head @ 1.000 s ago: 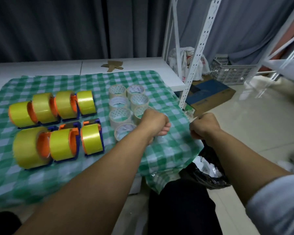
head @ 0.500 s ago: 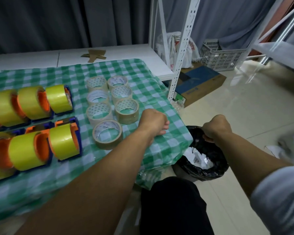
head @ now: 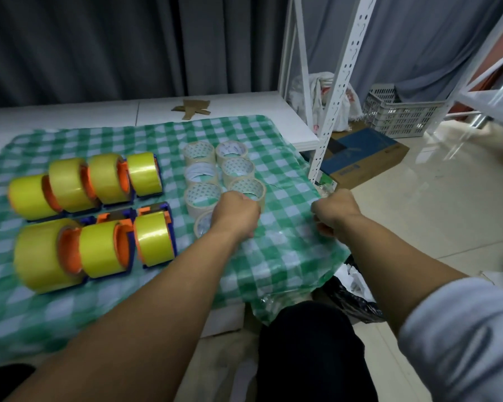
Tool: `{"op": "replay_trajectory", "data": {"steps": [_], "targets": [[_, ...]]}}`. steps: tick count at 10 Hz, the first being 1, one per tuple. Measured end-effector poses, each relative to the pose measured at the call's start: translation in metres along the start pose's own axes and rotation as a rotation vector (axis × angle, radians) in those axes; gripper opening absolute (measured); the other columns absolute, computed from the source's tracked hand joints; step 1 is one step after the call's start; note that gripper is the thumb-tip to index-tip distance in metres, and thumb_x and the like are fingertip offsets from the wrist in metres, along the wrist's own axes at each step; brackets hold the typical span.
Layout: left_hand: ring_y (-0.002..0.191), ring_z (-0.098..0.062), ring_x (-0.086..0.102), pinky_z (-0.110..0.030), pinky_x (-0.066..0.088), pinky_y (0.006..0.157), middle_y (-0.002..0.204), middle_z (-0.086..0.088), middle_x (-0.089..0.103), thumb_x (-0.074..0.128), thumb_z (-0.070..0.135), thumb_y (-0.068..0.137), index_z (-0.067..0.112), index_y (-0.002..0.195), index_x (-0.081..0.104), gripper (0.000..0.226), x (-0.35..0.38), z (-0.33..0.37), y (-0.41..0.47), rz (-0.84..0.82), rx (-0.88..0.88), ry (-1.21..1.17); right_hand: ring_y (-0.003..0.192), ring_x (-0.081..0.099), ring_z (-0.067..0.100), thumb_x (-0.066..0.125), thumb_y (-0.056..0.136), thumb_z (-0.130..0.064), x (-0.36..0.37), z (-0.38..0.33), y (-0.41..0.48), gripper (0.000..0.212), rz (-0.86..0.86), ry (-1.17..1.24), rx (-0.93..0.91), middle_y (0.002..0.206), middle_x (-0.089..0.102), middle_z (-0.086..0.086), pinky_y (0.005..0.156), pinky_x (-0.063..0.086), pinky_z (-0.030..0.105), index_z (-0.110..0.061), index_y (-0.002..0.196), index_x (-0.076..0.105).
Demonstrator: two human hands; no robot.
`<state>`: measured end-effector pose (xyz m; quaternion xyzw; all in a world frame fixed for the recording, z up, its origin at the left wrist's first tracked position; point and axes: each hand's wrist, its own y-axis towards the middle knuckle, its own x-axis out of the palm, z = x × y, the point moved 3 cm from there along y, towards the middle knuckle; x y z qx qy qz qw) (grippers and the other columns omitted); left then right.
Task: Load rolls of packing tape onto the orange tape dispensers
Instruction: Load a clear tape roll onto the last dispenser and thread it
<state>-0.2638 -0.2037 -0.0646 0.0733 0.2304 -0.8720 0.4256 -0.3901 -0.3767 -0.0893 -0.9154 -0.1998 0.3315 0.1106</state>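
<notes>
Several orange dispensers with blue frames stand in two rows on the green checked cloth (head: pixel 288 181), each carrying a yellow tape roll: a back row (head: pixel 105 181) and a front row (head: pixel 105 250). To their right lies a cluster of several clear tape rolls (head: pixel 201 172), flat on the cloth. My left hand (head: pixel 235 217) is a fist resting on the cloth, right against the nearest clear rolls and partly covering them. Over the cloth's right edge my right hand (head: pixel 333 211) is also fisted. Nothing shows inside either fist. A faint shiny patch (head: pixel 276 236) lies on the cloth between them.
A black trash bag (head: pixel 355 300) with white scraps sits on the floor below the cloth's right corner. A white shelf upright (head: pixel 336 91) stands beside the table, with a cardboard box (head: pixel 366 152) and a grey crate (head: pixel 398 114) behind. A cardboard scrap (head: pixel 192 107) lies on the white tabletop.
My right hand came back from over the trash bag to the cloth's right edge. My left fist stayed by the clear rolls. The view swung back left.
</notes>
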Motion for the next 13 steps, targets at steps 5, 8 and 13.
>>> {"op": "replay_trajectory", "data": {"steps": [5,8,13], "targets": [[0.088,-0.033,0.057,-0.032,0.044,0.072,0.096,-0.012,0.059,0.049,0.028,0.093,0.01,0.097,0.068,0.026,-0.055,-0.023,-0.019,0.033,0.136,0.61,0.129,0.051,0.037,0.039,0.095,0.006,0.087,-0.059,-0.069,0.043,-0.222,-0.131,-0.262,0.138,0.055,0.018,0.11,0.043,0.046,-0.003,0.131,0.061],[0.15,-0.039,0.013,-0.046,0.024,0.121,0.165,-0.017,0.006,0.056,0.033,0.093,0.016,0.153,0.03,0.067,-0.054,-0.019,0.001,0.06,0.074,0.674,0.141,0.042,0.031,0.041,0.094,0.006,0.098,-0.06,-0.064,0.052,-0.212,-0.173,-0.286,0.154,0.045,0.015,0.115,0.035,0.036,-0.004,0.145,0.051],[0.134,-0.037,0.043,-0.045,0.044,0.106,0.15,-0.015,0.031,0.066,0.026,0.087,0.006,0.143,0.039,0.065,-0.055,-0.024,0.008,0.072,0.089,0.486,0.128,0.054,0.035,0.053,0.088,0.001,0.094,-0.065,-0.067,0.061,-0.227,-0.114,-0.248,0.147,0.051,0.015,0.106,0.048,0.048,-0.01,0.148,0.046]]}}
